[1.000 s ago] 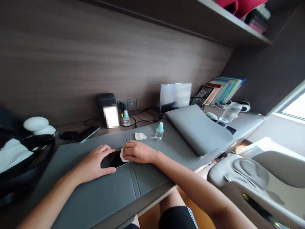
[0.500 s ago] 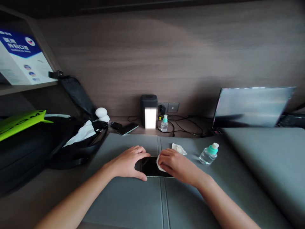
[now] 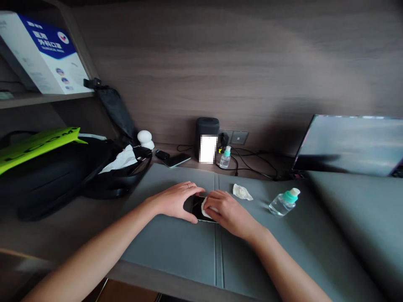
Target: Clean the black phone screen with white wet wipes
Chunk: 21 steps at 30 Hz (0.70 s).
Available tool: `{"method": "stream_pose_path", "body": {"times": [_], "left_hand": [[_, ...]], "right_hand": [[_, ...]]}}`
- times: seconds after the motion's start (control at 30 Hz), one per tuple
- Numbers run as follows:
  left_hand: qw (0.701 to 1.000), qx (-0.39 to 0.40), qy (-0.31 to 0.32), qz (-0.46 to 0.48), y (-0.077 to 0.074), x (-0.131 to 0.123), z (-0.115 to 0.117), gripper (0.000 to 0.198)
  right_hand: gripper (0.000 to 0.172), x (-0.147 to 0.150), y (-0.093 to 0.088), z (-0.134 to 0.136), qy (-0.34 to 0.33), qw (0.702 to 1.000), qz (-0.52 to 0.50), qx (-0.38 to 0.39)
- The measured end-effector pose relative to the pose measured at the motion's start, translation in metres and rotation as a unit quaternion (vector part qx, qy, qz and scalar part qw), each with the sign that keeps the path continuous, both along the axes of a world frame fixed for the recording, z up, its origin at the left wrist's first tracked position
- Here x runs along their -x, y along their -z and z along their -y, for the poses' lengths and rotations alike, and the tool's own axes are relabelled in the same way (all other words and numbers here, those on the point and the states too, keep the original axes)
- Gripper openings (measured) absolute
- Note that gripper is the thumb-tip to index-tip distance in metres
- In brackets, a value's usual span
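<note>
Head view, with clock directions taken from the phone (image 3: 197,207) and 12 toward the wall: the phone lies flat on the grey mat (image 3: 170,243), which covers much of the tabletop (image 3: 176,279). The left hand (image 3: 178,203) clasps its 9 o'clock end, thumb along the near edge and fingers at the far one. The right hand (image 3: 226,212), fingers bunched, pinches a white wipe (image 3: 204,211) against the screen.

Since half a second ago the wipe has slid toward 9 o'clock, narrowing the strip of screen between the hands; the phone seems to be held steady while the wiping goes on. The camera has swung left as well, taking in more of the bag (image 3: 53,176).

A crumpled tissue (image 3: 242,192) lies at 2 o'clock, a bottle (image 3: 283,203) farther off at 3.

The right hand hides the phone's 3 o'clock end and most of the wipe, so its folds cannot be told. The monitor (image 3: 352,144) is cut off at the frame's right, the bag at the left. A pixelated patch covers the speaker's (image 3: 207,126) front.
</note>
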<state>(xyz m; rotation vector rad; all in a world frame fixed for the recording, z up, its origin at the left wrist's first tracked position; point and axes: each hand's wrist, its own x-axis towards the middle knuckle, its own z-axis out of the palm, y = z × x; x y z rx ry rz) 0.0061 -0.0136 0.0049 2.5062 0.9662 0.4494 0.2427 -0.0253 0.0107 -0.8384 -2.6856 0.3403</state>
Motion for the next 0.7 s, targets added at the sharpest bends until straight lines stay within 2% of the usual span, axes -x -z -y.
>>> {"method": "stream_pose_path", "body": {"times": [0.1, 0.2, 0.33, 0.43, 0.57, 0.63, 0.7], "left_hand": [[1.0, 0.002, 0.006, 0.004, -0.001, 0.0, -0.001, 0.079], [1.0, -0.004, 0.011, 0.015, 0.001, -0.001, -0.002, 0.074], [0.999, -0.012, 0.018, 0.027, 0.004, -0.002, -0.004, 0.071], [0.999, -0.013, 0.017, 0.03, 0.007, -0.002, -0.006, 0.074], [0.999, -0.022, 0.015, 0.021, 0.009, -0.001, -0.007, 0.075], [0.999, -0.022, 0.017, 0.02, 0.008, -0.001, -0.006, 0.075], [0.999, -0.019, 0.018, 0.022, 0.006, -0.002, -0.004, 0.072]], "right_hand": [[0.022, -0.011, 0.002, -0.005, 0.016, 1.0, -0.01, 0.019], [0.026, -0.004, 0.003, -0.005, 0.056, 0.998, -0.018, 0.001], [0.025, 0.014, -0.001, 0.004, 0.003, 1.0, 0.001, -0.01], [0.022, 0.006, -0.005, 0.005, -0.015, 1.0, 0.008, 0.008], [0.022, -0.008, -0.002, 0.0, 0.033, 0.999, 0.007, 0.003], [0.024, -0.004, 0.001, 0.0, 0.057, 0.998, 0.004, -0.012], [0.025, 0.005, 0.003, 0.004, 0.047, 0.999, 0.002, -0.021]]}}
